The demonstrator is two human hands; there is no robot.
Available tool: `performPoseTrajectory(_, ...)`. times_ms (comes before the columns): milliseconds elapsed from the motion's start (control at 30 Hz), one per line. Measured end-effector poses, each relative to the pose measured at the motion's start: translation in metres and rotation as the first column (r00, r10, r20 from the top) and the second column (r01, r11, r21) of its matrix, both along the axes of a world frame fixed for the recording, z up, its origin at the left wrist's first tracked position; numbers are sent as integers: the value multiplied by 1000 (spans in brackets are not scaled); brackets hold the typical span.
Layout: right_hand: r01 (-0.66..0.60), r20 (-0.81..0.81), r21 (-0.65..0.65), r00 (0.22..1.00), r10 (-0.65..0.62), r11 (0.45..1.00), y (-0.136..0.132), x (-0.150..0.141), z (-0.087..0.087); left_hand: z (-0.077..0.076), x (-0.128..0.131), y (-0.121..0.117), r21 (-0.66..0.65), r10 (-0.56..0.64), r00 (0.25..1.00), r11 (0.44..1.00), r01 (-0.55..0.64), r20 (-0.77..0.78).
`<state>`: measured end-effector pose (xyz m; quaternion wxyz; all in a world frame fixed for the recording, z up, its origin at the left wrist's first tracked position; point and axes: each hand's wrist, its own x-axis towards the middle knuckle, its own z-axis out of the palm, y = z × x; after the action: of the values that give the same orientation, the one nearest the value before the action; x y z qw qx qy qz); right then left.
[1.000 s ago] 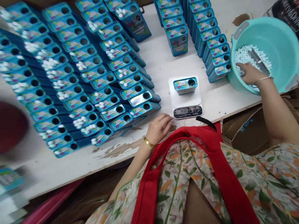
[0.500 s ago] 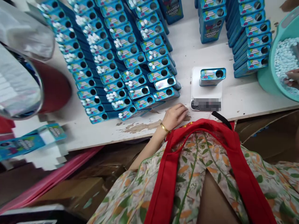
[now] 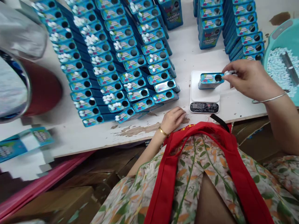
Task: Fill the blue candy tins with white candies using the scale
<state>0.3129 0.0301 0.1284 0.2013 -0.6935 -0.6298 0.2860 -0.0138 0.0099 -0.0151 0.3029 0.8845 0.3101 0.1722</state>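
Note:
Between thumb and fingers of my right hand [image 3: 251, 79] are a few small white candies [image 3: 230, 72]. The fingertips are at the right end of a blue candy tin [image 3: 211, 81], next to the round hole in its top. That tin stands upright on a white digital scale [image 3: 205, 96], whose display is lit. My left hand [image 3: 172, 120] rests on the table edge left of the scale, its fingers curled loosely together and nothing visible in them. Rows of similar blue tins [image 3: 142, 104] stand left of the scale, many with white candies lying on top.
A turquoise basin [image 3: 268, 51] of pale candies, with a metal scoop [image 3: 289, 67] in it, is at the right. More tins [image 3: 252, 39] stand at the back right. A dark red bucket [image 3: 44, 88] and a plastic bag [image 3: 25, 34] are at the left.
My right hand has come left from the basin to the tin on the scale, with candies in its fingers. My left hand stays on the table edge.

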Motion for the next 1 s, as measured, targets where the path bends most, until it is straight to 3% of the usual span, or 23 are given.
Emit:
performPoseTrajectory(133, -185, 91, 59, 980, 179, 981, 9, 0, -13, -3, -3, -2, -29, 27, 1000, 999, -26, 12)
performPoseTrajectory(300, -201, 135, 67, 972, 191, 977, 14, -1, -14, -5, -1, -2, -62, 18, 1000, 998, -17, 20)
performPoseTrajectory(433, -86, 95, 81, 992, 78, 993, 13, -7, -5, -9, -2, -1, -59, 23, 999, 998, -22, 22)
performPoseTrajectory(533, 100, -209, 9, 973, -96, 995, 7, 1, -4, -13, -4, -2, -66, 47, 999, 997, -45, 20)
performPoseTrajectory(667, 300, -578, -174, 740, -344, 938, -8, 21, -17, -18, -7, -3, -96, 65, 998, 993, -64, 6)
performPoseTrajectory(733, 345, -639, -274, 632, -438, 898, -16, 29, -25, -20, -7, -3, -110, 62, 998, 992, -61, 6)
performPoseTrajectory(800, 355, -648, -336, 585, -488, 872, -23, 33, -31, -22, -7, -3, -119, 60, 998, 991, -59, 5)
performPoseTrajectory(900, 330, -621, -364, 611, -491, 871, -29, 30, -32, -24, -7, -3, -128, 62, 998, 990, -62, -7)
performPoseTrajectory(1000, 322, -559, -269, 716, -419, 908, -27, 18, -25, -26, -7, -3, -129, 77, 997, 989, -78, -17)
